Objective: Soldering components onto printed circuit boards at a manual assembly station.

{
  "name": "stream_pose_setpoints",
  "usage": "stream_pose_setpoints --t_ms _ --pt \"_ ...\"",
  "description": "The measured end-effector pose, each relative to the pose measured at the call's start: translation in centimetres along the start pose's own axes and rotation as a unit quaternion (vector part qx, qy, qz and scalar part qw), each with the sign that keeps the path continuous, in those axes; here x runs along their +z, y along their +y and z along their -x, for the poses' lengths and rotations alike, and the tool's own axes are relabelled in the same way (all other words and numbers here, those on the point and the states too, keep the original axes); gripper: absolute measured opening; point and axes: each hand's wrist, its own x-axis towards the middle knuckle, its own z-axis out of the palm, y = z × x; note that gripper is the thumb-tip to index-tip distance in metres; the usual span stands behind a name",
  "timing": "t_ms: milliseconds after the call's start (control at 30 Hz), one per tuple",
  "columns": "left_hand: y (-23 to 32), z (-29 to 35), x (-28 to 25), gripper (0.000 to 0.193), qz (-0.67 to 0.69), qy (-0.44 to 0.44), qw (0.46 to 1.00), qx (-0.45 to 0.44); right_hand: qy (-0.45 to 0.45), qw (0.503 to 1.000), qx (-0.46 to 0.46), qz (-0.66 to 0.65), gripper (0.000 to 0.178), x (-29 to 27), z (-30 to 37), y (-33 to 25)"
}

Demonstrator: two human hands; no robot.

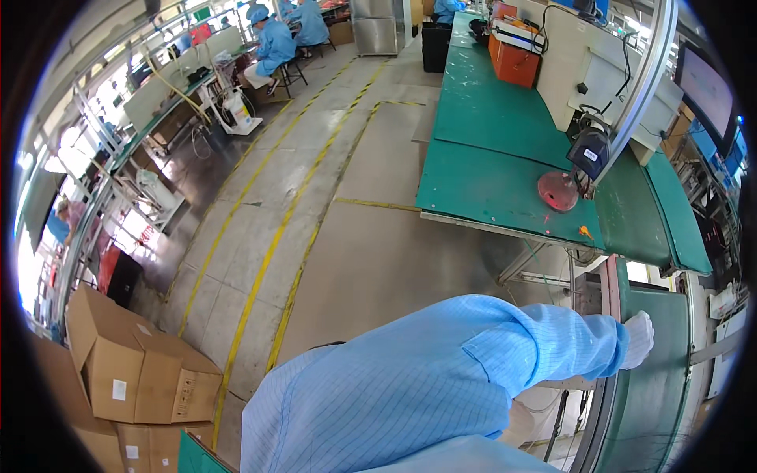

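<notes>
My left arm, in a blue striped work sleeve (pixel 441 363), stretches across the lower part of the view to the right. At its end my left hand (pixel 638 340), in a white glove, is over or at the near edge of a green conveyor belt (pixel 658 378). Its fingers are mostly hidden, and whether it touches or holds anything cannot be made out. My right hand is out of view. Beyond the hand, a green-topped workbench (pixel 497 177) carries a dark scanner-like device (pixel 589 152) on a metal post, a round reddish transparent object (pixel 557 191) and a small orange item (pixel 584 232).
Cardboard boxes (pixel 150 366) are stacked at the lower left. Yellow-striped floor lines (pixel 307 177) run along the aisle. An orange bin (pixel 514 61) stands farther up the bench, and a monitor (pixel 704 87) hangs at right. Seated people in blue (pixel 275 51) are at far left.
</notes>
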Motion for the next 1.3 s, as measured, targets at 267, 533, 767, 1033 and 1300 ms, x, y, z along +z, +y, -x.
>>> stream_pose_setpoints --t_ms 267,533,767,1033,1300 --pt "-0.2 -0.6 -0.1 0.029 0.026 -0.048 0.998 0.005 0.006 0.996 -0.087 -0.026 0.049 1.4 1.6 -1.5" --pt "-0.8 -1.4 0.6 0.031 0.102 -0.076 0.992 -0.003 -0.007 0.999 -0.035 0.016 0.062 6.1 -0.2 -3.0" --pt "-0.2 -1.5 1.2 0.033 0.098 -0.048 0.994 -0.020 0.350 0.876 -0.267 0.197 0.052 8.4 1.3 -1.8" --pt "-0.4 -1.7 1.6 0.032 0.102 -0.026 0.994 -0.021 0.134 0.980 0.134 0.063 0.040 3.5 4.2 -8.3" --pt "-0.3 -1.5 1.8 0.030 0.133 0.012 0.991 -0.009 0.215 0.970 -0.004 0.113 0.030 2.3 7.4 -9.1"
